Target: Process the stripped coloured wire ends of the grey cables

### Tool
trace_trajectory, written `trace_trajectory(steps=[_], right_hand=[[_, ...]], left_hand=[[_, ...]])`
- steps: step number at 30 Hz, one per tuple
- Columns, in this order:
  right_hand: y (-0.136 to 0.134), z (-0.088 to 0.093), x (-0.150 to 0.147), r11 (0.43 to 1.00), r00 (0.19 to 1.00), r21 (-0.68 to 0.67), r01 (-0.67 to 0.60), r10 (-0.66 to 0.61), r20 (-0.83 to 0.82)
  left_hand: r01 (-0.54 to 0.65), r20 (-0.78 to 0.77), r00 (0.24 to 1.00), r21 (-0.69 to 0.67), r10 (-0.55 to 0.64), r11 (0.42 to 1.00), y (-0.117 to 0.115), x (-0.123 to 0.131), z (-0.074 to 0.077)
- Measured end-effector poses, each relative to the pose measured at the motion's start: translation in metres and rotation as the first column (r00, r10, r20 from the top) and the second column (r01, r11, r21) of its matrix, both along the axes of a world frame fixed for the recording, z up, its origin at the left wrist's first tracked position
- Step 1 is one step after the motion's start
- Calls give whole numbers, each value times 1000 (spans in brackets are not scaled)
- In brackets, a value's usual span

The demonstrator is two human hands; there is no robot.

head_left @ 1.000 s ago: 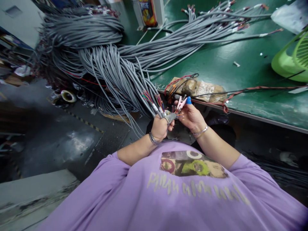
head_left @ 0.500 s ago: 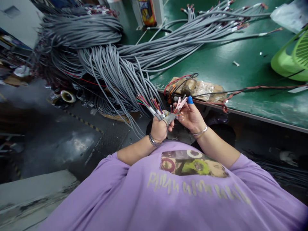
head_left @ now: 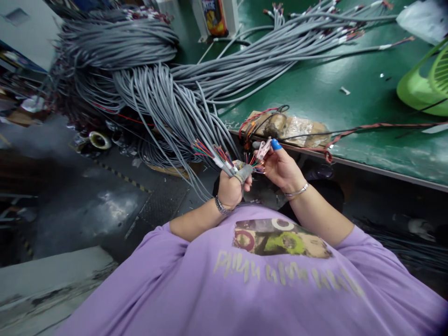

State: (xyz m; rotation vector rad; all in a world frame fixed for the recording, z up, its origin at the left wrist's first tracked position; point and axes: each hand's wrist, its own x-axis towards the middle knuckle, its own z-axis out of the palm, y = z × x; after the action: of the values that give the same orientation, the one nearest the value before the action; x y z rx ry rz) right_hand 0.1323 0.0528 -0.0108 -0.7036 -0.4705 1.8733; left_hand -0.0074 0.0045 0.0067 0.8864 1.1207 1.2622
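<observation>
My left hand [head_left: 231, 189] is closed round several grey cables [head_left: 224, 166] whose ends show thin coloured wires; a grey wrap covers the thumb or finger. Just to the right, my right hand [head_left: 278, 168], with a blue cover on one fingertip, pinches a pale pink clip [head_left: 263, 149]. Loose coloured wire ends [head_left: 257, 162] lie between the two hands, close to the right fingers. Whether the right fingers touch those wires is too small to tell. Behind the hands, a taped brown block [head_left: 297, 130] with red and black leads lies at the table edge.
Large bundles of grey cable [head_left: 164, 93] hang over the left end of the green table [head_left: 367, 102]. At the right are a light green basket [head_left: 420, 88] and a plastic bag [head_left: 423, 23]. A container with a colourful label [head_left: 214, 17] stands at the back.
My right hand has moved slightly right, and the pink clip has tilted. In my left hand the coloured wire ends have shifted a little left.
</observation>
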Motion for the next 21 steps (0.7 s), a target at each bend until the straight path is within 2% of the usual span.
trace_trajectory(steps=[9,21], right_hand=[[6,-6,-3,999,999,23,23,-22,-26],[4,-9,-7,998,998,-6,56,-56,-20]], left_hand=[[-24,-22,999,-35,23,999,8,8,4],[-1,-56,998,-28,-1,1000,8,6,-4]])
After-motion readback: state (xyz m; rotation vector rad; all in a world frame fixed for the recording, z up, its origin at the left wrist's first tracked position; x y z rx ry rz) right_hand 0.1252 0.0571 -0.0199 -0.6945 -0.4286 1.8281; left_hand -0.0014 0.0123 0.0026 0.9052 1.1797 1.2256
